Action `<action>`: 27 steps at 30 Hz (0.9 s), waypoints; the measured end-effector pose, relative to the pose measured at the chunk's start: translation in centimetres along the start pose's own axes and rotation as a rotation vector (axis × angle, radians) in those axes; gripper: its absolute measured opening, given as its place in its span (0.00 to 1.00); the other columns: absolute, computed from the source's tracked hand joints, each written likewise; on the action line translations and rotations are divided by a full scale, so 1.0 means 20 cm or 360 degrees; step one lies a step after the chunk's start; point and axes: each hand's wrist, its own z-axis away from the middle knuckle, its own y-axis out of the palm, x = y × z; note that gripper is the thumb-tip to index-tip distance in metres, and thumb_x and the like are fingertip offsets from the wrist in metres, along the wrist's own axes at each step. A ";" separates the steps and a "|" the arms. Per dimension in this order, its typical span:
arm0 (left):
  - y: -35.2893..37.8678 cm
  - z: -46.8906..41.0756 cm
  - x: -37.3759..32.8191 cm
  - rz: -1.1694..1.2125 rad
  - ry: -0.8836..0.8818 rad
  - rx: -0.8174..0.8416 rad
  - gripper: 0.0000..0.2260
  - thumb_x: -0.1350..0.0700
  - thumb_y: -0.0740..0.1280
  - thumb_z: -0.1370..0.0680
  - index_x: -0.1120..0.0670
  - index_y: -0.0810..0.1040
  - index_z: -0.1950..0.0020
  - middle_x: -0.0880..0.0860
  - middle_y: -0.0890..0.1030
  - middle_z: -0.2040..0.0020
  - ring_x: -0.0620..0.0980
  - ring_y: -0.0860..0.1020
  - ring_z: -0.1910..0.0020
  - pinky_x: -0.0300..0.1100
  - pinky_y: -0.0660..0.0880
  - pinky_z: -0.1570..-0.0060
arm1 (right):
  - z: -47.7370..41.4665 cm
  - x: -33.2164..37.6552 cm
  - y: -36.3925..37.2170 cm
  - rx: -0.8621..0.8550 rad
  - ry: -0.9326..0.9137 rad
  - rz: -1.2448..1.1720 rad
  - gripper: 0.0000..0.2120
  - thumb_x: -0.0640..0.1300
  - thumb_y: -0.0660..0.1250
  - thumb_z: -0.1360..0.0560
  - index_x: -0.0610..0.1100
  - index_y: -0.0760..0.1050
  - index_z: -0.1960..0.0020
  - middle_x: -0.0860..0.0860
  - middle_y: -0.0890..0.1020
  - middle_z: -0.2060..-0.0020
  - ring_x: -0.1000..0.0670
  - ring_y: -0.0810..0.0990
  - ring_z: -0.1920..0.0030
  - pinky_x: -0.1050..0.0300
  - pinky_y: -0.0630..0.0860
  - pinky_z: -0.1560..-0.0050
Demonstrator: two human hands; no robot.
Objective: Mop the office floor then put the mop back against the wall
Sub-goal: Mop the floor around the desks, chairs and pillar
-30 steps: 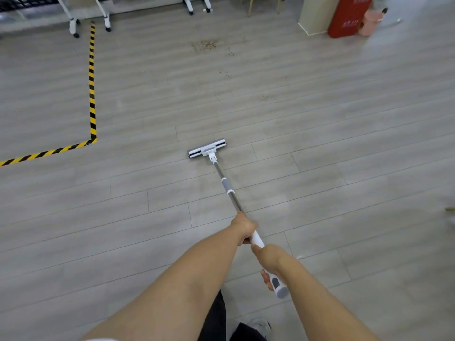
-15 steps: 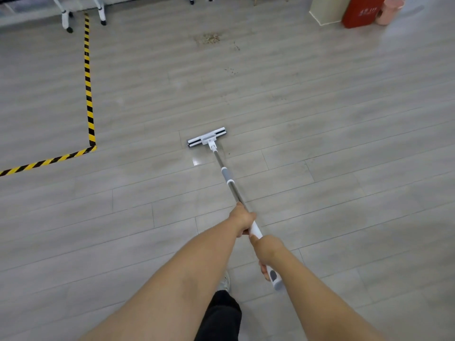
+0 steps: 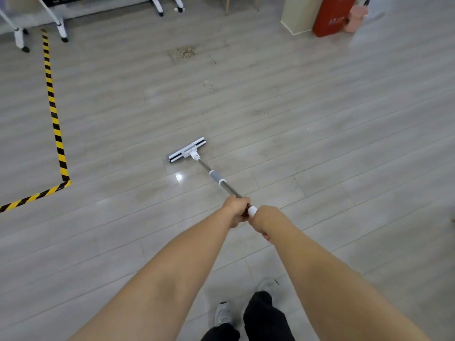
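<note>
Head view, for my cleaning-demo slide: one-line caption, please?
The left hand and right hand grip the mop handle, its flat head on the grey plank floor, short of scattered crumbs.

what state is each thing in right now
mop, head flat on the floor, handle tilted toward the person
left hand, holds the metal shaft
right hand, holds the handle's white upper end
floor, glossy patch just behind the mop head
crumbs, scattered beyond the mop, not yet mopped
</note>
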 end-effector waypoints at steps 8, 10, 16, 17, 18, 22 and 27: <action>0.09 -0.20 -0.41 0.0201 -0.0057 -0.0061 0.03 0.65 0.63 0.21 0.64 0.74 0.48 0.59 0.77 0.61 0.54 0.78 0.64 0.45 0.77 0.68 | -0.17 0.16 -0.44 -0.0060 -0.0073 0.0333 0.06 0.38 0.60 0.20 0.43 0.75 0.46 0.47 0.75 0.61 0.45 0.79 0.56 0.54 0.76 0.55; 0.14 -0.22 -0.53 0.0241 -0.0091 -0.0065 0.02 0.66 0.62 0.20 0.64 0.73 0.51 0.59 0.77 0.62 0.55 0.78 0.64 0.47 0.79 0.63 | -0.22 0.17 -0.57 -0.0062 -0.0091 0.0408 0.11 0.38 0.60 0.20 0.43 0.76 0.40 0.48 0.75 0.60 0.45 0.81 0.53 0.54 0.77 0.54; 0.25 -0.41 -0.89 0.0359 -0.0138 -0.0046 0.05 0.65 0.64 0.21 0.61 0.72 0.46 0.60 0.77 0.54 0.54 0.79 0.58 0.47 0.80 0.60 | -0.34 0.18 -0.98 -0.0145 -0.0171 0.0672 0.15 0.39 0.60 0.20 0.43 0.76 0.35 0.46 0.79 0.44 0.44 0.80 0.44 0.54 0.74 0.53; 0.27 -0.46 -0.94 0.0392 -0.0155 -0.0065 0.03 0.65 0.64 0.20 0.60 0.72 0.48 0.59 0.77 0.56 0.53 0.78 0.60 0.46 0.80 0.60 | -0.36 0.20 -1.05 -0.0150 -0.0178 0.0711 0.16 0.40 0.60 0.21 0.42 0.76 0.35 0.46 0.79 0.44 0.43 0.80 0.44 0.54 0.73 0.53; 0.27 -0.50 -0.99 0.0434 -0.0180 -0.0086 0.02 0.65 0.64 0.20 0.59 0.71 0.50 0.58 0.76 0.59 0.51 0.76 0.62 0.46 0.80 0.60 | -0.37 0.23 -1.12 -0.0144 -0.0185 0.0741 0.16 0.40 0.61 0.21 0.42 0.76 0.34 0.46 0.79 0.43 0.43 0.80 0.44 0.54 0.73 0.53; 0.27 -0.64 -1.23 0.0631 -0.0325 -0.0074 0.03 0.63 0.64 0.18 0.59 0.72 0.47 0.56 0.76 0.59 0.51 0.77 0.62 0.45 0.78 0.66 | -0.42 0.35 -1.39 -0.0125 -0.0208 0.0873 0.16 0.41 0.61 0.20 0.43 0.76 0.34 0.47 0.79 0.41 0.43 0.81 0.43 0.53 0.72 0.54; 0.26 -0.73 -1.53 0.0657 -0.0346 -0.0074 0.06 0.61 0.64 0.19 0.55 0.70 0.43 0.53 0.75 0.59 0.48 0.76 0.63 0.35 0.73 0.78 | -0.40 0.59 -1.71 -0.0153 -0.0223 0.0989 0.13 0.39 0.62 0.20 0.42 0.77 0.37 0.50 0.73 0.61 0.45 0.76 0.55 0.53 0.71 0.56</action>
